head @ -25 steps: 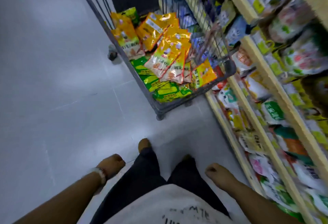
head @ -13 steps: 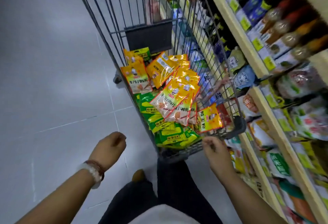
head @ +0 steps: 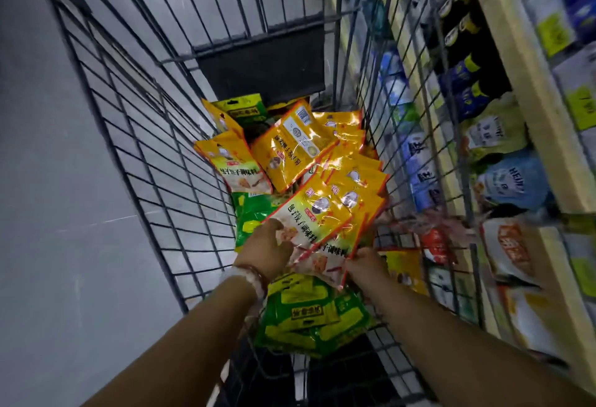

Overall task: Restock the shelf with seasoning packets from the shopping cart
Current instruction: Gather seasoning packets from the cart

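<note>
**Reaching into the cart for a fanned stack of seasoning packets**

Reaching into the shopping cart (head: 135,136), both hands meet at the near end of a fanned stack of yellow seasoning packets (head: 325,213). The left hand (head: 267,248) lies on the stack's near-left corner, thumb over the top packet's face and fingers seemingly tucked beneath, so it reads as a pinch. The right hand (head: 364,266) pinches the lower right corner of the same stack. The stack rests on green packets (head: 309,313) on the cart floor, with more yellow packets (head: 290,148) loose further in, toward the dark panel (head: 261,61).

The main risk is the fan itself: the packets are glossy and slide over one another, and both grips sit on the near edge only. If the stack is lifted by those corners, the far packets could slip out and drop back into the cart or through onto the floor. A second risk is the wire side (head: 412,136) on the right, close to the stack; swinging a wide fan toward the shelf (head: 522,90) could catch a corner on the wires. Squaring the packets together first would probably help.

The shelf stands just beyond that wire side, already holding bottles and pouches.
</note>
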